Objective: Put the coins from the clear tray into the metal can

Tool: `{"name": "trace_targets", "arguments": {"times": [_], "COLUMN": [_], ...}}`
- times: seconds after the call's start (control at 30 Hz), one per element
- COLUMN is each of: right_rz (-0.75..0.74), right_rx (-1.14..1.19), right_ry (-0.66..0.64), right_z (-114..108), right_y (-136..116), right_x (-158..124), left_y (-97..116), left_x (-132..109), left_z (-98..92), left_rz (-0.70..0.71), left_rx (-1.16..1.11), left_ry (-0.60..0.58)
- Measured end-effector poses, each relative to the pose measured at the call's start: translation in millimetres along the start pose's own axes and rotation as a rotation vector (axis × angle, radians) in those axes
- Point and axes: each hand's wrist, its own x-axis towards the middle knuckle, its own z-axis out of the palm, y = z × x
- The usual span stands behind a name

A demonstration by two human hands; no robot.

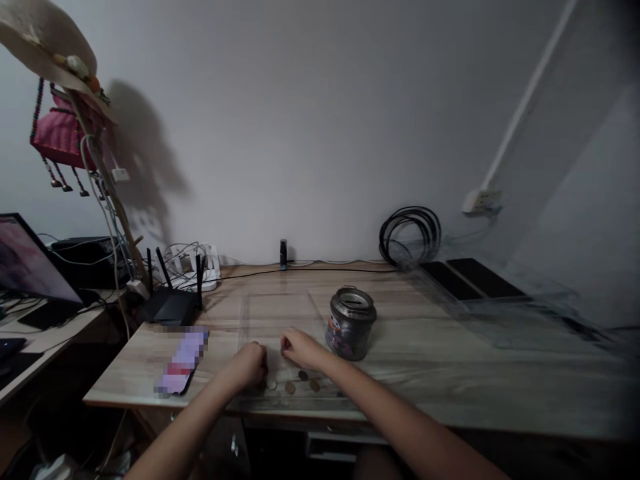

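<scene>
My left hand [251, 365] rests low over the desk with its fingers curled closed; whatever may be inside is hidden. Beside it, my right hand [299, 348] is closed too, fingertips pressed together, and I cannot make out anything between them. Just below the hands lie several loose coins: a silvery coin [271, 385] near the left hand, a copper-coloured coin [290, 387] and a darker coin [303, 376] among them. To the right of my right hand stands a round metal coin bank [351, 327], upright, with a slot in its lid and a printed picture.
A transparent sheet or tray [275, 307] lies under the hands. Left on the wooden desk [425, 393] are a phone [184, 360] and a black router [173, 305]. A small dark bottle [283, 255], coiled black cable [410, 233] and dark panels [470, 279] sit behind.
</scene>
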Motion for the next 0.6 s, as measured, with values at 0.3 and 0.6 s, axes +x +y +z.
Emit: {"name": "trace_targets", "arguments": {"times": [0.3, 0.6], "right_rz": [0.082, 0.090], "right_rx": [-0.158, -0.255], "right_ry": [0.490, 0.383], "right_z": [-149, -164], "right_y": [41, 60], "right_x": [-37, -41], "left_y": [1, 12], "left_x": [-2, -2], "left_z": [-3.1, 5.0], "left_rz": [-0.009, -0.008], "left_rx": [0.029, 0.094], "left_ry": [-0.037, 0.035]}}
